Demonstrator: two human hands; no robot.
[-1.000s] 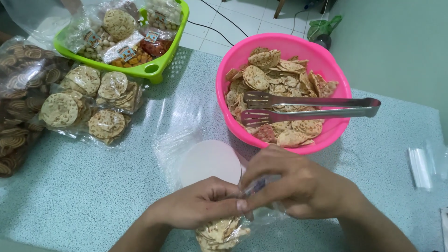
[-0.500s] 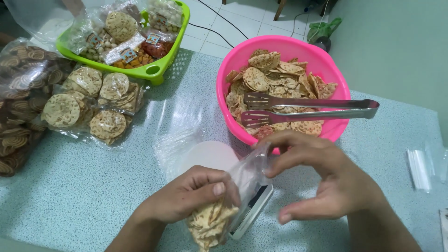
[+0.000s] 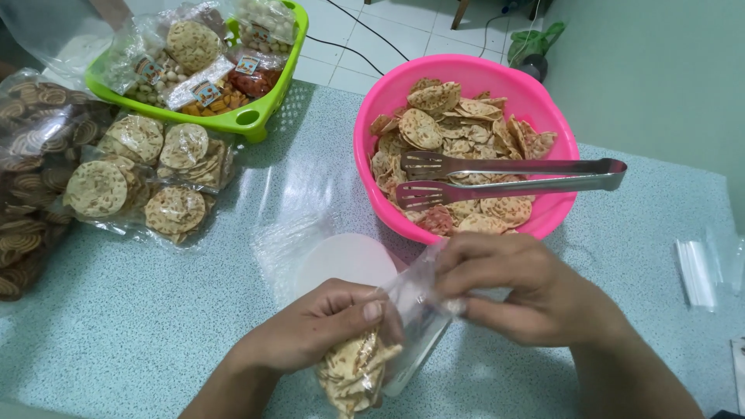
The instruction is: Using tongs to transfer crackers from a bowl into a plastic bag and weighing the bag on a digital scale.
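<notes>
Bulging with round speckled crackers, the clear bag (image 3: 365, 368) looks twisted, seemingly unsealed.

Clear bag (image 3: 419, 326) looking like thin glossy plastic; tongs (image 3: 512, 174) showing brushed metal; bowl (image 3: 543, 101) shining smooth plastic; bench (image 3: 116, 326) gleaming speckled, probably laminate.

Pink bowl (image 3: 543, 101) of crackers, tongs (image 3: 512, 174) across; green basket (image 3: 256, 118).

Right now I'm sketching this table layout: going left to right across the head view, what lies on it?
Dark cracker packs → bagged round crackers → green basket → left hand gripping a clear bag of crackers → right hand → pink bowl → clear plastic bags.
</notes>
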